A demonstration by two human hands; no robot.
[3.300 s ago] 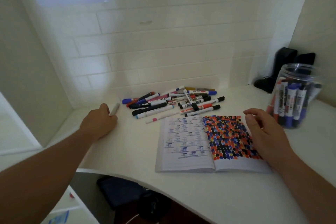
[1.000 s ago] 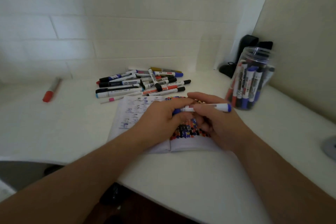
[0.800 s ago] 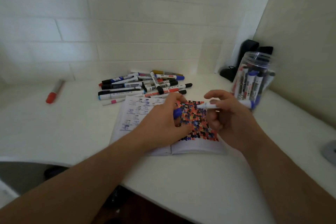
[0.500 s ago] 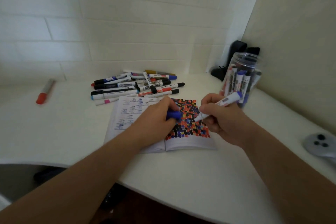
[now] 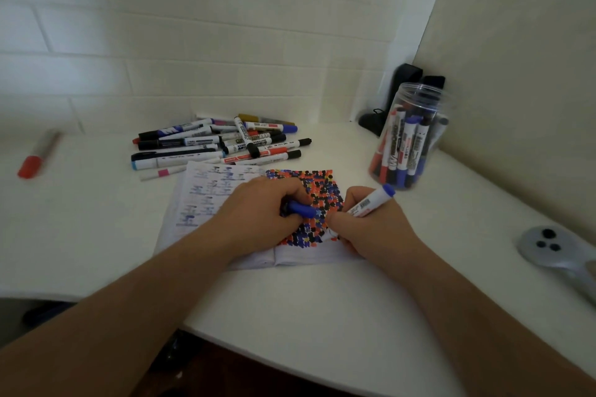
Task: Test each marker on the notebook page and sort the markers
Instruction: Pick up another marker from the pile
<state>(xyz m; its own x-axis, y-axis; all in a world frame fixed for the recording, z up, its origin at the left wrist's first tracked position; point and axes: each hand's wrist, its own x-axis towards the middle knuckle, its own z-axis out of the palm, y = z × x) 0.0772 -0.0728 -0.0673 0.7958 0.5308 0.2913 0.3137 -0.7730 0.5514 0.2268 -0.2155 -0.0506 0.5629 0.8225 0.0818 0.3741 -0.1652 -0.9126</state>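
Note:
An open notebook [image 5: 206,203] lies on the white desk, its right page covered in coloured dots. My right hand [image 5: 371,229] grips a white marker with a blue end [image 5: 371,203], its tip down at the lower edge of the dotted page. My left hand [image 5: 258,213] rests on the notebook and holds the blue cap [image 5: 301,209]. A pile of several markers [image 5: 225,142] lies behind the notebook. A clear jar [image 5: 409,138] at the right holds several more markers upright.
A lone red-capped marker [image 5: 37,155] lies far left on the desk [image 5: 306,316]. A grey controller [image 5: 561,255] sits at the right edge. Black objects [image 5: 403,97] stand in the corner behind the jar. Tiled wall at the back, plain wall at the right.
My left hand left the red marker at the far left, then pulled the blue cap off the marker. My right hand turned the marker tip down onto the dotted page.

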